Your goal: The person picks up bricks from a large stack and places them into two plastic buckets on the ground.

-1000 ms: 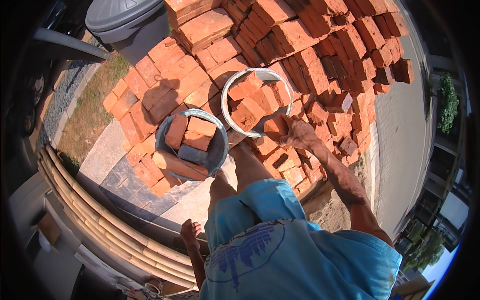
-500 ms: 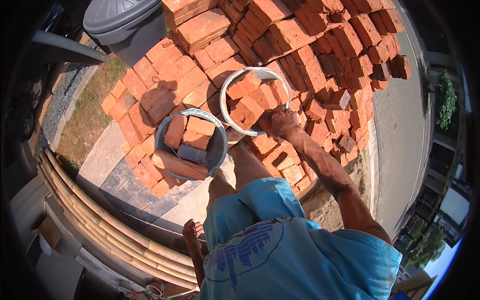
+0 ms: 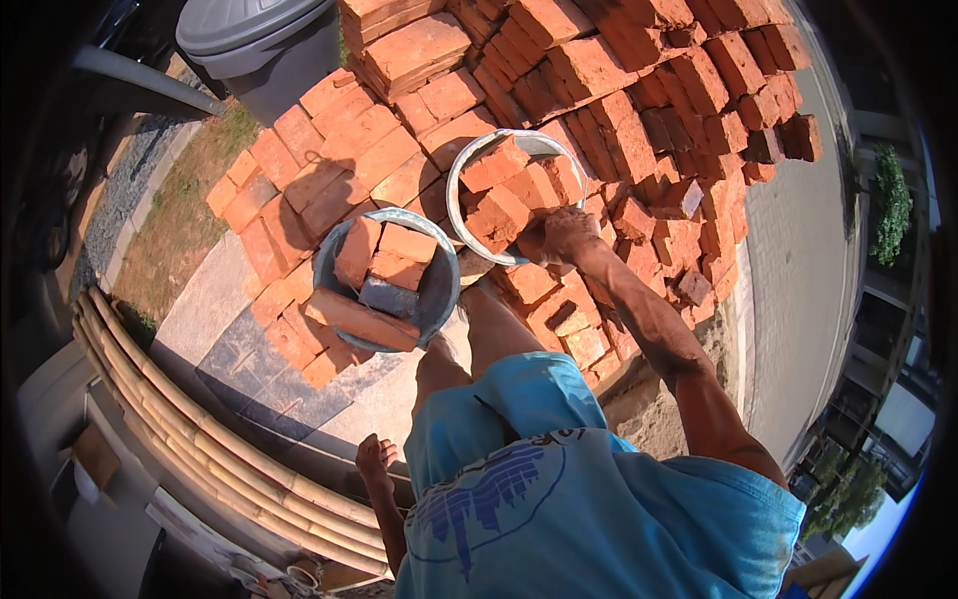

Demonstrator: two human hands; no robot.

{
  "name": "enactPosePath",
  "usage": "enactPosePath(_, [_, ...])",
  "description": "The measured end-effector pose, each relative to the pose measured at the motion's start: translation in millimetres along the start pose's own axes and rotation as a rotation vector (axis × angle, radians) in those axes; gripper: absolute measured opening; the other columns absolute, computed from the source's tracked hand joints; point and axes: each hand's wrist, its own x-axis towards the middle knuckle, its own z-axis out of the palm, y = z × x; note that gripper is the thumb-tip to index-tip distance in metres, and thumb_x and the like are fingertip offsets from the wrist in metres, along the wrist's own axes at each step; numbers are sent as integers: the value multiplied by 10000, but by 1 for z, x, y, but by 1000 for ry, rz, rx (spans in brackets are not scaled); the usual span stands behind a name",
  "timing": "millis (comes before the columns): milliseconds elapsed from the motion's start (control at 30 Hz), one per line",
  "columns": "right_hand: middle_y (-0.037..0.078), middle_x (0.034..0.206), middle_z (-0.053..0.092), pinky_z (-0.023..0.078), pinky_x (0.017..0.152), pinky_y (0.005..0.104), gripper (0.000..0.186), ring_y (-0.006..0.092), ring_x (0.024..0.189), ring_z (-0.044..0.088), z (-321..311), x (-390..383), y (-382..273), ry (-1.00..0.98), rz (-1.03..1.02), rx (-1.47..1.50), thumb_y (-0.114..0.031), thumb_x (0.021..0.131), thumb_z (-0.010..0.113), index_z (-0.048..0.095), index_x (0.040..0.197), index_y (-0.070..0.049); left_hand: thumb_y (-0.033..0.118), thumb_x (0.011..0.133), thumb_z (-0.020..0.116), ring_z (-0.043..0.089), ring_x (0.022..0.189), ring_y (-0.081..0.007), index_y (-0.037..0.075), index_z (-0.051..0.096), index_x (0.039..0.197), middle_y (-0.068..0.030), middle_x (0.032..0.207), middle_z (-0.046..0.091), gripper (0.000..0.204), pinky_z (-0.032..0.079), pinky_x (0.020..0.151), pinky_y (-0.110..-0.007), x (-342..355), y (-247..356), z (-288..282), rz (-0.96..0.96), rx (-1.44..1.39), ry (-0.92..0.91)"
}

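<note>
The right hand (image 3: 567, 238) sits at the lower right rim of a white-rimmed bucket (image 3: 469, 165), its fingers closed over a red brick (image 3: 499, 218) that lies in the bucket's near side. The bucket stands on the brick pile (image 3: 639, 90), a little above the middle of the view, and holds several more red bricks heaped to its rim (their edges are chipped and uneven). The right forearm runs from the hand down toward 5 o'clock, to the sleeve of a light blue shirt (image 3: 599, 519).

At 8 o'clock from that bucket, just beside it, stands a grey bucket (image 3: 439, 290). It too is loaded with red bricks, plus one dark grey block (image 3: 389, 297) near its middle and a long red brick (image 3: 359, 319) laid across its lower edge. The left hand does not show clearly; I cannot tell whether it is open or closed. A bare leg (image 3: 494, 334) rises between the two buckets, and a bare foot (image 3: 374, 461) stands at 7 o'clock on the paving.

Loose bricks spread over the ground from 10 o'clock to 3 o'clock. A grey bin (image 3: 264, 40) with a lid stands at 11 o'clock, beside a strip of grass (image 3: 170, 215). Pale bamboo poles (image 3: 200, 439) lie in a bundle at 8 o'clock. A paved road (image 3: 798, 260) runs along at 3 o'clock.
</note>
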Motion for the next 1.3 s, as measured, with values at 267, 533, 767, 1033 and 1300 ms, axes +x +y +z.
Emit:
enactPosePath(267, [169, 1250, 575, 393, 963, 513, 626, 348, 1212, 503, 25, -21, 10, 303, -27, 201, -426, 728, 727, 629, 1220, -53, 167, 939, 518, 661, 742, -225, 25, 567, 1152, -148, 893, 641, 260, 550, 669, -315, -5, 7, 16, -3, 117, 116])
enactPosePath(533, [268, 1431, 335, 320, 1081, 537, 841, 449, 1317, 347, 74, -53, 22, 920, -128, 500, -406, 662, 754, 466, 1367, -47, 207, 889, 612, 682, 799, -268, 42, 566, 1194, -167, 950, 659, 350, 557, 734, -391, 8, 36, 26, 44, 159, 75])
enactPosePath(767, [295, 1411, 296, 374, 1054, 516, 944, 457, 1288, 361, 85, -49, 13, 884, -11, 693, -339, 665, 727, 307, 1458, -46, 186, 892, 599, 679, 789, -267, 38, 565, 1196, -164, 936, 661, 341, 554, 729, -391, 17, 50, 26, 37, 262, 74])
enactPosePath(1033, [302, 1332, 335, 451, 849, 520, 956, 428, 1065, 449, 85, -41, 12, 948, 14, 497, -382, 700, 699, 269, 1468, -8, 178, 896, 572, 684, 770, -265, 0, 564, 1191, -168, 935, 666, 344, 561, 687, -367, 32, 47, 26, 123, 325, -55])
enactPosePath(1300, [291, 1400, 306, 427, 892, 546, 948, 422, 1147, 446, 84, -44, -3, 845, 146, 505, -388, 718, 708, 264, 1476, -31, 189, 874, 587, 690, 817, -277, -13, 562, 1195, -168, 967, 666, 381, 571, 734, -368, 30, 65, 49, 113, 377, -66])
